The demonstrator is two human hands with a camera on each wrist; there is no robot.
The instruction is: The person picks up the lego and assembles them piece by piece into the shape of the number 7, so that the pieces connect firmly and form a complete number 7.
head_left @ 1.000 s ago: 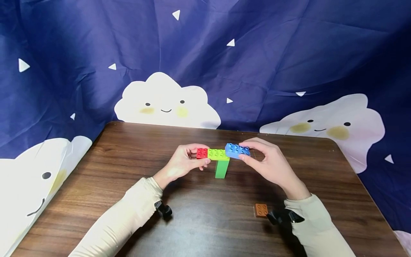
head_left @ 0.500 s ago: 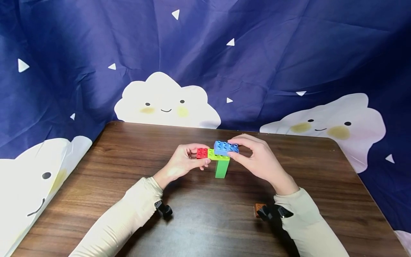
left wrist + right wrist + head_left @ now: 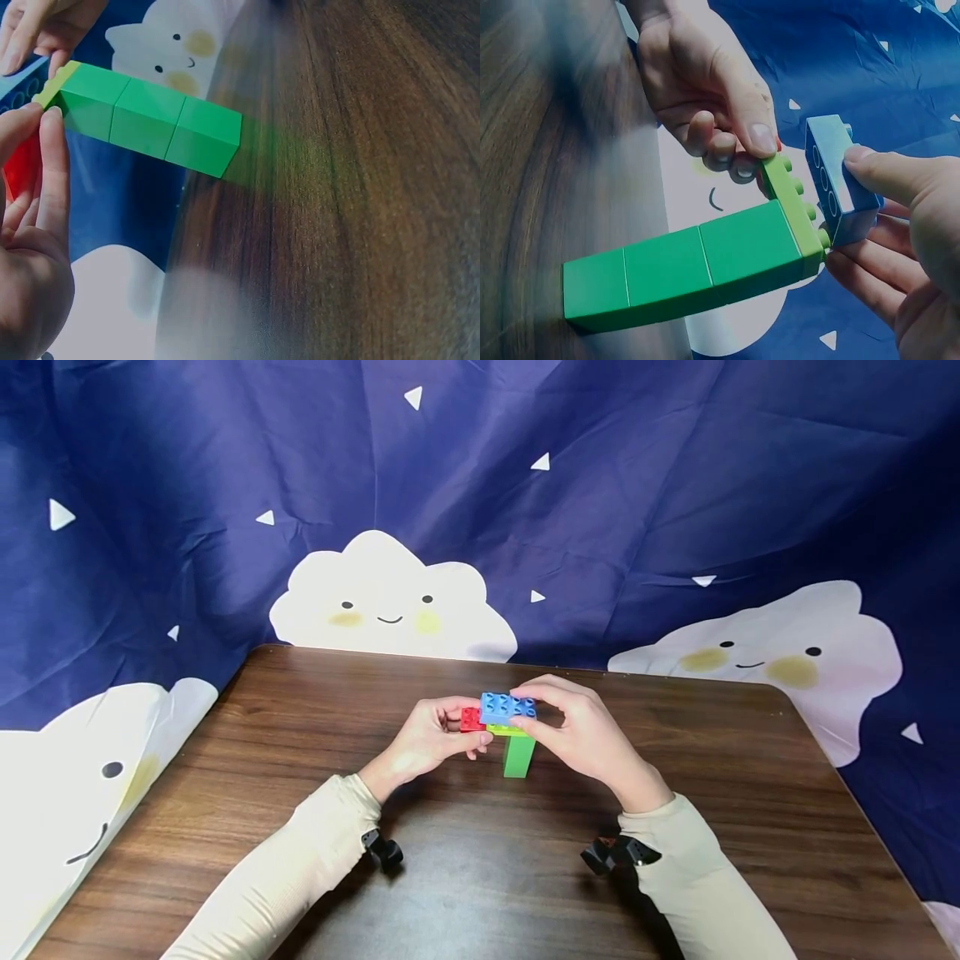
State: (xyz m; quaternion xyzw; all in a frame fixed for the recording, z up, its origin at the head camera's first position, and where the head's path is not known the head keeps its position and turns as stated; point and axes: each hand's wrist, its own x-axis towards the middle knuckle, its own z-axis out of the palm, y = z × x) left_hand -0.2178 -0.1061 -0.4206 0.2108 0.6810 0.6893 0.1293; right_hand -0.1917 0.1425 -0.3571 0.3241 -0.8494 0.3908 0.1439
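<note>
A tower of green bricks stands upright on the table, topped by a thin lime-green piece that juts out sideways. My left hand pinches a red brick at the left end of this piece, thumb in front; in the right wrist view the red is mostly hidden. Between thumb and fingers of my right hand is a blue brick with studs up. It hovers over the lime-green piece, and the right wrist view shows a narrow gap between them, with the brick slightly tilted.
The brown wooden table extends around the tower. Behind it hangs a dark blue cloth with white clouds. A black wrist camera sits at the left cuff, and another wrist camera at the right.
My right hand has carried the blue brick leftward, from the lime-green piece's right end to above most of it. The left hand stays put. The orange-brown brick is now hidden near the right wrist camera.
</note>
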